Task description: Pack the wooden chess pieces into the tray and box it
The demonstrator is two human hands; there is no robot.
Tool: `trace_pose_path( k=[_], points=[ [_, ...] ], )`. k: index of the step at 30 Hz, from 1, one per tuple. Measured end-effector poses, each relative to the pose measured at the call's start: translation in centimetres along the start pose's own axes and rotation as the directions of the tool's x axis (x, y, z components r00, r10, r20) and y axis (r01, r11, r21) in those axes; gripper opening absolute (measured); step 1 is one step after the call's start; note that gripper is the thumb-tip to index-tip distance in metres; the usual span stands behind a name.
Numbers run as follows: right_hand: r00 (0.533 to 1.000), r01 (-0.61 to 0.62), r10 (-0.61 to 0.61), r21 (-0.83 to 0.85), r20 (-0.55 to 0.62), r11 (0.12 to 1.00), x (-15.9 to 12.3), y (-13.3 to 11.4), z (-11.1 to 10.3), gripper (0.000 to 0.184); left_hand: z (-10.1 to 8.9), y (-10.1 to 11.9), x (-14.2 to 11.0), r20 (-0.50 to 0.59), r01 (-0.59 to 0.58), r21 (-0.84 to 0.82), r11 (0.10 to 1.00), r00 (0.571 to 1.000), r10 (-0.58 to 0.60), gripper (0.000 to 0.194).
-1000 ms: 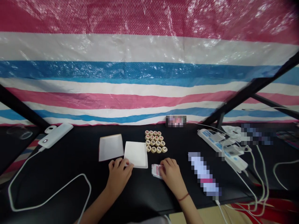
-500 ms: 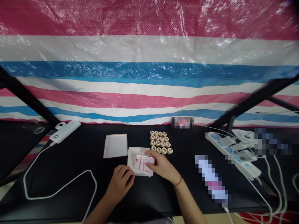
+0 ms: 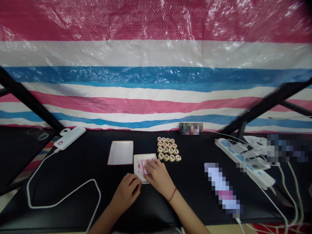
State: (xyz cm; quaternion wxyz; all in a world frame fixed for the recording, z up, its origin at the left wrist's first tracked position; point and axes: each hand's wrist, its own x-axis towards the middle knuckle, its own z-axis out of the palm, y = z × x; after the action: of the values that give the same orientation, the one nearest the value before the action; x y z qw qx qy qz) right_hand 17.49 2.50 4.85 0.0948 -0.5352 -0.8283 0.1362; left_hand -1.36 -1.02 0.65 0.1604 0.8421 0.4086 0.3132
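A shallow white box (image 3: 136, 157) stands at the middle of the black table, with a folded sheet printed in red and pink lines (image 3: 139, 166) lying inside. My right hand (image 3: 158, 177) rests on that sheet, fingers stretched out over it and covering its right part. At the box's near left corner, my left hand (image 3: 128, 190) has its fingers curled and pressed against the rim. Just left of the box lies a white-lined lid (image 3: 120, 152) with a dark red edge. Several round Chinese chess pieces (image 3: 168, 149) stand in rows beyond my right hand.
On the left, a white device (image 3: 71, 137) trails a white cable (image 3: 59, 202). To the right lie a blurred-out phone-like object (image 3: 223, 188) and a power strip (image 3: 243, 159) with plugs and cables. Another blurred-out object (image 3: 190, 128) stands at the back, before a striped sheet (image 3: 146, 107).
The folded sheet has gone down flatter into the box and a little left. My right hand has moved from its right side onto its top. My left hand stays at the corner.
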Motion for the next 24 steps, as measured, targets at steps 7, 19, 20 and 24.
trace_pose_path(
  k=[7, 19, 20, 24],
  points=[
    [0.99, 0.027, -0.014, 0.089, -0.142, 0.996, 0.7, 1.1, -0.1, 0.022, -0.1, -0.1, -0.1, 0.011, 0.002, 0.004, 1.0, 1.0, -0.002, 0.017],
    [0.895, -0.442, 0.446, -0.193, -0.024, 0.876, 10.5, 6.1, -4.2, 0.03, -1.6, -1.6, 0.6, -0.262, 0.092, 0.291, 0.952, 0.965, -0.013, 0.031],
    [0.894, -0.443, 0.448, -0.197, -0.019, 0.875, 10.8, 6.1, -4.2, 0.027, -1.7, -2.2, 0.8, -0.274, 0.139, 0.353, 0.925, 0.961, -0.04, 0.033],
    [0.89, -0.444, 0.456, -0.212, 0.008, 0.871, 11.9, 6.4, -3.9, 0.025, -2.2, -4.4, 0.9, -0.272, 0.236, 0.507, 0.829, 0.956, -0.106, 0.03]
  ],
)
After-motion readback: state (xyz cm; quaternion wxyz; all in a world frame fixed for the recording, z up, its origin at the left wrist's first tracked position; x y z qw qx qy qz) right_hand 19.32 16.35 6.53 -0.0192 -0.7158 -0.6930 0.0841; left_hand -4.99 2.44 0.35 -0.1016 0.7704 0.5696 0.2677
